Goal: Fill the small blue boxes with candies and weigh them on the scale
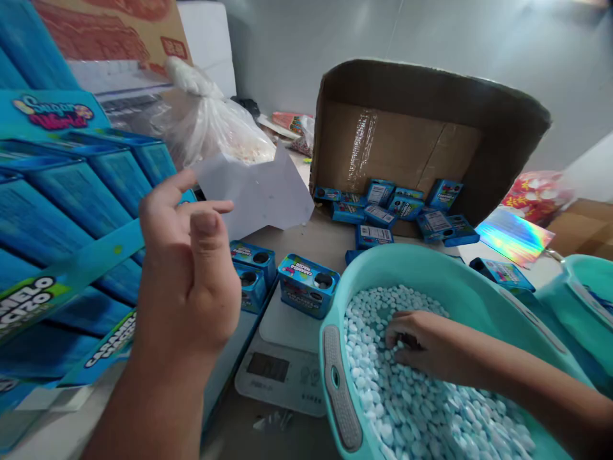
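My left hand [184, 268] is raised in front of me, fingers loosely curled and apart, holding nothing. It hovers above a small blue box with a round hole on top [253, 259]. A second such blue box [308, 284] stands on a white scale [282, 374]. My right hand [416, 342] reaches into a teal tub [335, 377] and its fingers are curled down into the heap of pale blue candies [407, 402]; what they grip is hidden.
Stacked blue display cartons [71, 211] fill the left. A tipped cardboard box [421, 128] at the back holds several small blue boxes [397, 207]. A plastic bag [215, 124], white paper [261, 191], a holographic sheet [514, 233] and a second teal tub [587, 300] lie around.
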`<control>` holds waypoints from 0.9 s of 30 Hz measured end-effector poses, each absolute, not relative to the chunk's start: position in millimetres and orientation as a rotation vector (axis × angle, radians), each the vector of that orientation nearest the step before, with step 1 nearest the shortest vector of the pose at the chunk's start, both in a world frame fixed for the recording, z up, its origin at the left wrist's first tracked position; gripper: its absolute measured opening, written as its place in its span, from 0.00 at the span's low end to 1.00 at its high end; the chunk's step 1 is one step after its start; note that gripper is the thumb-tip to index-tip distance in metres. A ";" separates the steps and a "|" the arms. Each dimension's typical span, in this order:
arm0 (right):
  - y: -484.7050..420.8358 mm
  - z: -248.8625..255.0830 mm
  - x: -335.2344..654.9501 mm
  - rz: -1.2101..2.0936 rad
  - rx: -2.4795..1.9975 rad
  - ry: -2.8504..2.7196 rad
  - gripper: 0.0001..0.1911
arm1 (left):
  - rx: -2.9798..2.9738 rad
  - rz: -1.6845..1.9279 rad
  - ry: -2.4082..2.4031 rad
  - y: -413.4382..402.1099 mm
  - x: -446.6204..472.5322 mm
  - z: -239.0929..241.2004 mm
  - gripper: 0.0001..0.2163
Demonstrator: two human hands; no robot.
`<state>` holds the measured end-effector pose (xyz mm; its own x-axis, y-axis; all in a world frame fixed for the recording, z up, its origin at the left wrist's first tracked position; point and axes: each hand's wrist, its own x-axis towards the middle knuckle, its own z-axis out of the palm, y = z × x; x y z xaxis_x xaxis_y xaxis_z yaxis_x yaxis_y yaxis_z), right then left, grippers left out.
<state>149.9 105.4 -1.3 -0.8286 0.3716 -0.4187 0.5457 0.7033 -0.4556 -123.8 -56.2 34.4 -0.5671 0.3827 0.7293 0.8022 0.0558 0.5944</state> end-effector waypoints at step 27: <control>104.0 3.8 147.8 -0.856 0.738 2.701 0.05 | -1.149 -1.509 -2.208 -52.6 -127.8 35.8 0.21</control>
